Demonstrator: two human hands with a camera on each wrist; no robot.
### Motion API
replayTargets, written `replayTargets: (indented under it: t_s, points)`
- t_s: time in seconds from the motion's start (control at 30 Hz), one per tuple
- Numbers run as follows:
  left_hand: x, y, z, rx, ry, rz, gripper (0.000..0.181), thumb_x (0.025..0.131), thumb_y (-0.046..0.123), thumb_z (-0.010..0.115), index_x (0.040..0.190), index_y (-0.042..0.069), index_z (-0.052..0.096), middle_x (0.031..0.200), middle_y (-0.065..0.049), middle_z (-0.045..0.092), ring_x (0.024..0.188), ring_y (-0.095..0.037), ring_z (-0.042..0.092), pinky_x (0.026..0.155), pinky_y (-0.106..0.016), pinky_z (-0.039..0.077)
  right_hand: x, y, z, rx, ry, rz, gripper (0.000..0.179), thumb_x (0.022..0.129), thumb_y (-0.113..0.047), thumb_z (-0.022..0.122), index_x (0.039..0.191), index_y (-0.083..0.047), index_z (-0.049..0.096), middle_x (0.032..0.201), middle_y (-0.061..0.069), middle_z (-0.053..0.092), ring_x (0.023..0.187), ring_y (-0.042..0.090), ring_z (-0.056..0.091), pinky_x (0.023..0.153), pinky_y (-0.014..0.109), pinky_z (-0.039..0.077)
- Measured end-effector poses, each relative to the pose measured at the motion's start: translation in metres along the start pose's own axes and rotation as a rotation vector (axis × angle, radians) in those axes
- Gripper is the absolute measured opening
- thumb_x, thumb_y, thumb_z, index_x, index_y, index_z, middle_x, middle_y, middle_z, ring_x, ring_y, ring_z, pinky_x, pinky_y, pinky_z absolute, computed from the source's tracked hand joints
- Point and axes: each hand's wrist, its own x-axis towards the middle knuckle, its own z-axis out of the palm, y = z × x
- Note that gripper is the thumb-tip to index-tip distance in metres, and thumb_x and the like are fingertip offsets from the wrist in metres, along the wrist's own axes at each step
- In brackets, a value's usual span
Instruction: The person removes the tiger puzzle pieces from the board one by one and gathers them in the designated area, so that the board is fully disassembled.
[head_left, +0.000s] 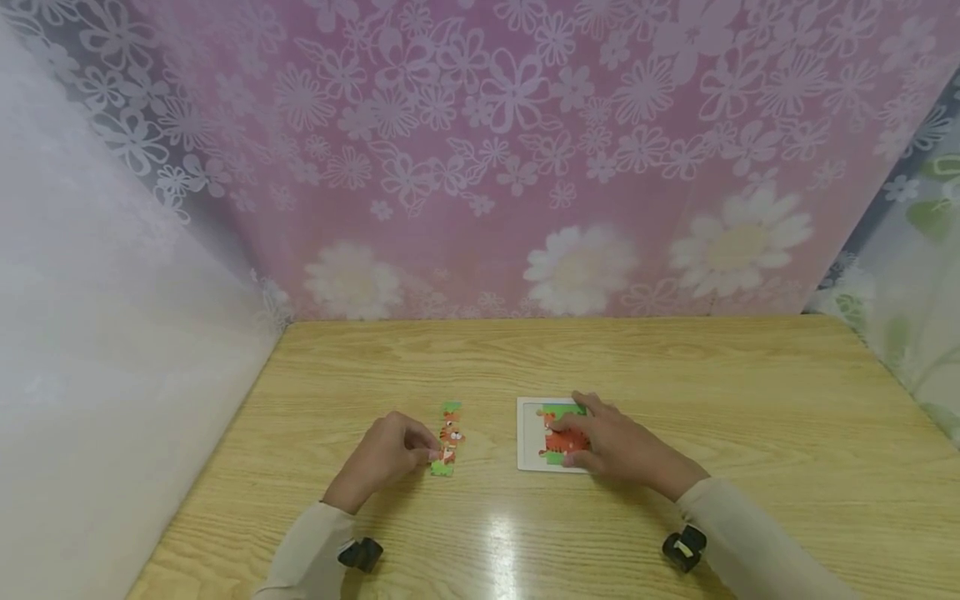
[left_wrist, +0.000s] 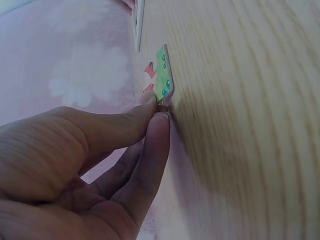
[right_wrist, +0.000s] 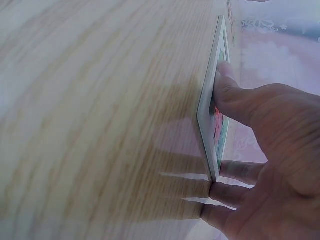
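Okay, left hand (head_left: 384,457) pinches the strip (head_left: 452,435) by its near part, thumb and finger nearly together; most of the strip runs beyond the fingertips, away from the person. Strip sits between the two hands on the counter (head_left: 487,358), apart from the white tray (head_left: 531,440). Right hand (head_left: 621,446) is spread over the tray's right side, thumb and one finger resting on the red-green pieces (head_left: 561,443), other fingers by the edge. Tray's left part is bare. Black devices (head_left: 683,548) on both wrists.
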Motion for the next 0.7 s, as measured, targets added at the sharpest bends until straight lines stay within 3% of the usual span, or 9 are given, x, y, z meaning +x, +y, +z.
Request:
replayTargets:
  t_s: [0.47, 0.7]
  points:
    - [-0.001, 0.002, 0.001, 0.048, 0.026, 0.008, 0.006, 0.088, 0.006, 0.079, 0.083, 0.009, 0.079, 0.08, 0.002, 0.072, 0.067, -0.01, 0.064, 0.061, -0.03, 0.053, 0.0, -0.001, -0.001, 0.012, -0.001, -0.003, 0.047, 0.094, -0.036, 0.072, 0.133, -0.011, 0.065, 0.151, 0.037, 0.036, 0.14, 0.058, 0.031, 0.107, 0.071, 0.028]
    - [0.007, 0.016, 0.001, 0.08, 0.048, 0.056, 0.003, 0.089, 0.009, 0.079, 0.088, 0.006, 0.079, 0.088, 0.0, 0.074, 0.073, -0.011, 0.066, 0.065, -0.032, 0.055, -0.001, 0.001, 0.001, 0.015, -0.007, 0.0, 0.047, 0.095, -0.037, 0.071, 0.134, -0.012, 0.065, 0.151, 0.037, 0.035, 0.139, 0.06, 0.03, 0.108, 0.071, 0.028]
